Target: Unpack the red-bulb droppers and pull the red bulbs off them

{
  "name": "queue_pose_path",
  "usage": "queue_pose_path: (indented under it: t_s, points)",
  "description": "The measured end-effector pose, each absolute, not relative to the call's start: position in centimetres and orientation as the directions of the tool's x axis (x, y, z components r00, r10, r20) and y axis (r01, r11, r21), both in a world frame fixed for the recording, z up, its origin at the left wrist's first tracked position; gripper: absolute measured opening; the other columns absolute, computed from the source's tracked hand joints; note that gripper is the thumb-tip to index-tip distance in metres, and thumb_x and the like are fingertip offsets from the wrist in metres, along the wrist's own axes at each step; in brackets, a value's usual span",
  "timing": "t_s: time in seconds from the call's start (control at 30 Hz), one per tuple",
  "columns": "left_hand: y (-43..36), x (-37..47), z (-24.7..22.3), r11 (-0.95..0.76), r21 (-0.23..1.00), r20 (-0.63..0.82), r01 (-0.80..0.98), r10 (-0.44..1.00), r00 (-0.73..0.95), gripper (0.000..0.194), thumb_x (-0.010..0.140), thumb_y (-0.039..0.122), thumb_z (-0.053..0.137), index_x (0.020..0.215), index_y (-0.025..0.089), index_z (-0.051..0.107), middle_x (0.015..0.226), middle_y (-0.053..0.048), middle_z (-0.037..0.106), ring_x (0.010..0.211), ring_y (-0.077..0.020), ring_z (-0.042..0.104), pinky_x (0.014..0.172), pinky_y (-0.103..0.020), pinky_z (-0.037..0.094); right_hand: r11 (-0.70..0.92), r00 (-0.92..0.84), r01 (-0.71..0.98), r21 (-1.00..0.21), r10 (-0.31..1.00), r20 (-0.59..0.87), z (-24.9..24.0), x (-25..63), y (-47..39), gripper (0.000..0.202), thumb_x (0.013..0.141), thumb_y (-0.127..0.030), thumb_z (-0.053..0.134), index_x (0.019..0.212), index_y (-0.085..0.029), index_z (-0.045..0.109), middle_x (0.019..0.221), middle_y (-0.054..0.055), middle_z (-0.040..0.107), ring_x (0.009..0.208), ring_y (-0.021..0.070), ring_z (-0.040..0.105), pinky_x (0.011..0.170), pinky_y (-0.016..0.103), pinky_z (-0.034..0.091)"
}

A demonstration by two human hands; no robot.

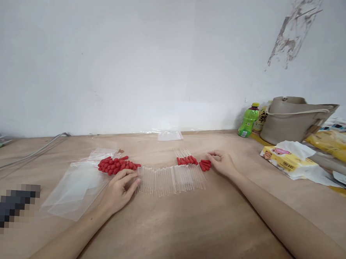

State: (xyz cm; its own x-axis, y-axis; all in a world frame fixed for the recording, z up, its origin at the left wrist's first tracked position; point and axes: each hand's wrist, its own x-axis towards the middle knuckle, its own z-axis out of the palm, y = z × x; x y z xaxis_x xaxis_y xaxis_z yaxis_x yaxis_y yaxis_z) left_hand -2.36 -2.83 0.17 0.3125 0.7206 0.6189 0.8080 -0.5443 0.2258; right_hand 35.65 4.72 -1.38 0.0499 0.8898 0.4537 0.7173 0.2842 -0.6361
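A row of thin, clear glass dropper tubes [166,180] lies side by side on the brown-covered table. At its left end rests my left hand [118,190], thumb and forefinger slightly apart beside the outermost tubes. Just behind that hand is a heap of red rubber bulbs [115,165]. Beyond the row, several tubes are fitted with red bulbs [187,160]. Next to a small group of loose red bulbs [205,165], my right hand [222,162] has its thumb and fingertips drawn together. Anything between those fingertips is too small to make out.
Clear zip bags [74,188] lie at left, with a grey cable [39,151] behind. Another small bag [170,136] is near the wall. To the right stand a green bottle [249,120], a beige bucket bag [290,123] and a yellow tissue pack [291,163].
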Motion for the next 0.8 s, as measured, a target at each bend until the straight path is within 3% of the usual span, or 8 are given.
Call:
queue_pose_path:
  t_s: [0.17, 0.4, 0.6, 0.8]
  points:
    - [-2.9, -2.3, 0.4, -0.554, 0.177, 0.629, 0.814, 0.699, 0.339, 0.022, 0.083, 0.032, 0.046, 0.090, 0.020, 0.064, 0.092, -0.005, 0.057, 0.085, -0.0162, 0.057, 0.075, -0.028, 0.049, 0.256, -0.029, 0.838, -0.481, 0.902, 0.430, 0.9, 33.2, 4.6, 0.024, 0.073, -0.040, 0.053, 0.071, -0.022, 0.069, 0.083, 0.003, 0.067, 0.084, 0.0209, 0.056, 0.079, 0.034, 0.036]
    - [-2.9, -2.2, 0.6, -0.563, 0.150, 0.644, 0.812, 0.680, 0.352, 0.021, 0.082, 0.032, 0.047, 0.086, 0.020, 0.064, 0.091, -0.004, 0.058, 0.083, -0.0162, 0.057, 0.073, -0.028, 0.049, 0.240, -0.093, 0.913, -0.331, 0.910, 0.405, 1.3, 31.0, 4.9, 0.030, 0.076, -0.043, 0.051, 0.058, -0.025, 0.069, 0.085, 0.002, 0.067, 0.087, 0.0226, 0.051, 0.082, 0.041, 0.027]
    - [-2.9, -2.3, 0.4, -0.561, 0.155, 0.625, 0.813, 0.693, 0.360, 0.022, 0.083, 0.032, 0.046, 0.087, 0.020, 0.064, 0.093, -0.005, 0.057, 0.085, -0.0163, 0.057, 0.073, -0.027, 0.049, 0.222, -0.077, 0.928, -0.300, 0.900, 0.429, 1.3, 30.3, 4.8, 0.030, 0.078, -0.037, 0.048, 0.059, -0.023, 0.066, 0.089, 0.002, 0.066, 0.090, 0.0222, 0.049, 0.083, 0.043, 0.023]
    - [-2.8, -2.4, 0.2, -0.558, 0.170, 0.625, 0.812, 0.698, 0.349, 0.020, 0.082, 0.031, 0.048, 0.089, 0.020, 0.064, 0.095, -0.005, 0.056, 0.087, -0.0168, 0.056, 0.075, -0.028, 0.049, 0.168, -0.031, 0.927, -0.336, 0.925, 0.378, 1.1, 30.3, 5.0, 0.035, 0.081, -0.035, 0.042, 0.058, -0.020, 0.064, 0.063, 0.004, 0.064, 0.077, 0.0196, 0.054, 0.079, 0.039, 0.025]
